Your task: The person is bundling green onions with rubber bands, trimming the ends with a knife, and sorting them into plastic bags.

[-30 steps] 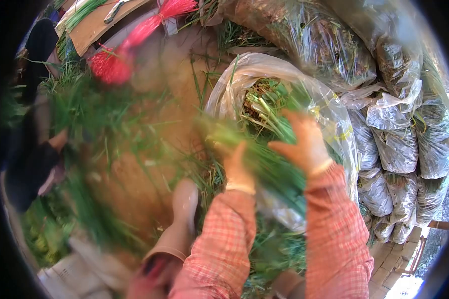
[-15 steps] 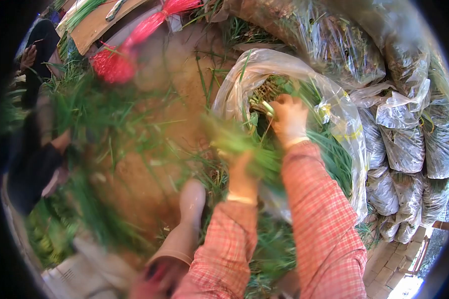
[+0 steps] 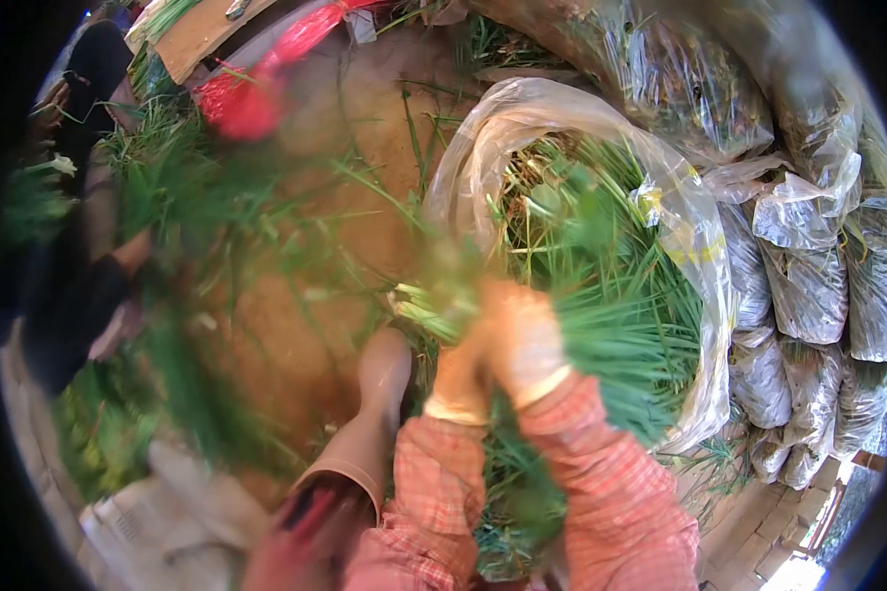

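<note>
Hands meet at the lip of the clear plastic sack (image 3: 695, 256): left hand (image 3: 458, 369) and right hand (image 3: 524, 340) both clasp a bundle of long green chives (image 3: 443, 300), pale ends leftward. Bagging step, apparently; next likely calls for easing the bundle among the packed greens.

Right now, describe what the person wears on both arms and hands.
Both arms wear long sleeves of red-and-pale checked woven cloth, loose and creased. The left hand and the right hand seem to be in thin, pale, close-fitting gloves, each ending at the wrist in a lighter rolled cuff band; blur hides finer detail. No markings show.
</note>
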Demonstrator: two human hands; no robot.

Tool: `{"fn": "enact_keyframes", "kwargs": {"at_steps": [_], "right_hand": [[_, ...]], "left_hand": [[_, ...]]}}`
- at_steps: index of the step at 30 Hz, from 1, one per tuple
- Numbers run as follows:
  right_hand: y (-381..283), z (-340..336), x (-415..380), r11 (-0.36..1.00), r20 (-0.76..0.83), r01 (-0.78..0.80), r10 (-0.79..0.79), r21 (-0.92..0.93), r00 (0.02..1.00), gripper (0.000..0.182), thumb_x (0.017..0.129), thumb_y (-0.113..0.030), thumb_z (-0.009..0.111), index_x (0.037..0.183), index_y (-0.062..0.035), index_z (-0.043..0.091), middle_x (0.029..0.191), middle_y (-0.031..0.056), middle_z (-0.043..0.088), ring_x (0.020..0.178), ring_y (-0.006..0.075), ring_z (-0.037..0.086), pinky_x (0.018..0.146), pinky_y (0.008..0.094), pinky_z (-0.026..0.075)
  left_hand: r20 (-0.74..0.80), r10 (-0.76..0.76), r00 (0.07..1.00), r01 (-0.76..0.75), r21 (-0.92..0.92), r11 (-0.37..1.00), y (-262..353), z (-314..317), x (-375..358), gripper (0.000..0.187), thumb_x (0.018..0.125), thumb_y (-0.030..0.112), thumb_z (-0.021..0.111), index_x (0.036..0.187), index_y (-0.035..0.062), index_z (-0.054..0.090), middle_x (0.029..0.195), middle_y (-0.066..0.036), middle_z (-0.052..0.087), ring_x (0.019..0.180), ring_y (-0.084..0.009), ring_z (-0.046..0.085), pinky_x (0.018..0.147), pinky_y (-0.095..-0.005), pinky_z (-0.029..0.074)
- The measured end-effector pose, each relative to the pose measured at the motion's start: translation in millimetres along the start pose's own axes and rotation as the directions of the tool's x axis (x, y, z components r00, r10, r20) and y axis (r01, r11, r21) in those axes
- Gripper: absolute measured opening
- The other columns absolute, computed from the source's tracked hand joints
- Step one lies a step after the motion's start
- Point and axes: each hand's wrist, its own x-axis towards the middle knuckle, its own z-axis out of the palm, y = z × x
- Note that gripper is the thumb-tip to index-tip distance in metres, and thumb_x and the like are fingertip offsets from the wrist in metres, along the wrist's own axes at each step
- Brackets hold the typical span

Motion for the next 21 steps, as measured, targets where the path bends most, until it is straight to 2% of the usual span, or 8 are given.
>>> {"fn": "enact_keyframes", "kwargs": {"at_steps": [4, 5, 7, 8, 9, 14, 16, 21], "right_hand": [[-0.9, 7.1, -8.3, 0.989, 0.263, 0.012, -0.051, 0.147, 0.963, 0.039, 0.066, -0.010, 0.055, 0.104, 0.0006, 0.050, 0.091, 0.0158, 0.055, 0.089, 0.0322, 0.053, 0.077, 0.0411, 0.042], [5.2, -0.3, -10.8, 0.978, 0.233, 0.090, -0.134, 0.189, 0.963, 0.050, 0.063, -0.011, 0.058, 0.110, 0.0033, 0.049, 0.095, 0.0169, 0.054, 0.093, 0.0331, 0.051, 0.081, 0.0416, 0.041], [12.0, -34.3, -8.8, 0.982, 0.181, 0.134, -0.157, 0.135, 0.971, 0.059, 0.056, -0.007, 0.061, 0.113, -0.0043, 0.049, 0.103, 0.0171, 0.053, 0.098, 0.0340, 0.049, 0.086, 0.0443, 0.038], [14.1, -42.7, -1.4, 0.974, 0.097, 0.184, -0.197, 0.131, 0.975, 0.051, 0.055, -0.005, 0.062, 0.105, -0.0082, 0.056, 0.109, 0.0162, 0.052, 0.101, 0.0338, 0.048, 0.088, 0.0441, 0.038], [28.4, -41.2, 4.6, 0.937, -0.021, 0.198, -0.201, 0.287, 0.979, 0.039, 0.059, -0.003, 0.060, 0.097, -0.0078, 0.060, 0.108, 0.0161, 0.054, 0.100, 0.0340, 0.050, 0.087, 0.0441, 0.039], [45.1, -17.4, 47.1, 0.401, 0.402, -0.365, -0.010, 0.840, 0.915, 0.036, 0.084, -0.008, 0.051, 0.119, -0.0046, 0.048, 0.097, 0.0158, 0.059, 0.088, 0.0229, 0.058, 0.080, 0.0304, 0.045], [66.2, 0.9, 37.0, 0.745, 0.439, -0.221, -0.106, 0.629, 0.892, 0.034, 0.084, -0.017, 0.054, 0.116, -0.0053, 0.052, 0.101, 0.0159, 0.059, 0.088, 0.0280, 0.058, 0.080, 0.0338, 0.045], [112.2, 22.3, -1.6, 0.956, 0.397, 0.072, -0.186, 0.284, 0.899, 0.032, 0.074, -0.021, 0.064, 0.104, -0.0097, 0.060, 0.108, 0.0106, 0.057, 0.098, 0.0326, 0.051, 0.087, 0.0407, 0.039]], "left_hand": [[-0.288, -0.054, 0.956, 0.034, -0.073, 0.997, -12.6, -34.9, 20.8, 0.041, 0.079, 0.015, 0.063, 0.115, -0.0001, 0.050, 0.107, -0.008, 0.056, 0.096, -0.0168, 0.054, 0.086, -0.0280, 0.043], [-0.164, 0.342, 0.926, -0.251, 0.411, 0.876, -13.7, -25.4, 11.8, 0.039, 0.079, 0.015, 0.064, 0.113, 0.0011, 0.051, 0.102, -0.007, 0.058, 0.090, -0.0165, 0.055, 0.083, -0.0278, 0.044], [-0.131, 0.417, 0.900, -0.333, 0.410, 0.849, -29.4, -22.4, 21.5, 0.034, 0.078, 0.013, 0.064, 0.108, 0.0035, 0.053, 0.093, -0.005, 0.059, 0.082, -0.0163, 0.057, 0.077, -0.0280, 0.047], [-0.230, 0.142, 0.963, -0.162, -0.069, 0.984, -26.0, -33.9, 37.6, 0.030, 0.078, 0.011, 0.065, 0.105, 0.0048, 0.054, 0.089, -0.004, 0.059, 0.078, -0.0164, 0.058, 0.073, -0.0285, 0.048], [-0.205, 0.121, 0.971, -0.148, -0.124, 0.981, -18.5, -26.7, 36.9, 0.028, 0.077, 0.009, 0.064, 0.102, 0.0054, 0.053, 0.088, -0.003, 0.059, 0.076, -0.0167, 0.058, 0.070, -0.0294, 0.049], [-0.117, 0.155, 0.981, -0.145, 0.092, 0.985, -2.5, -14.8, 10.5, 0.026, 0.075, 0.003, 0.064, 0.097, 0.0050, 0.050, 0.083, -0.005, 0.056, 0.073, -0.0188, 0.059, 0.065, -0.0316, 0.051], [-0.023, 0.238, 0.971, -0.209, 0.395, 0.894, -4.3, -15.5, 1.8, 0.031, 0.079, 0.003, 0.057, 0.109, 0.0001, 0.050, 0.100, -0.008, 0.057, 0.089, -0.0174, 0.056, 0.079, -0.0292, 0.046], [-0.024, 0.224, 0.974, -0.214, 0.213, 0.953, 11.3, 15.0, -28.8, 0.044, 0.073, 0.000, 0.063, 0.114, 0.0005, 0.047, 0.105, -0.009, 0.056, 0.097, -0.0200, 0.054, 0.083, -0.0336, 0.045]]}}
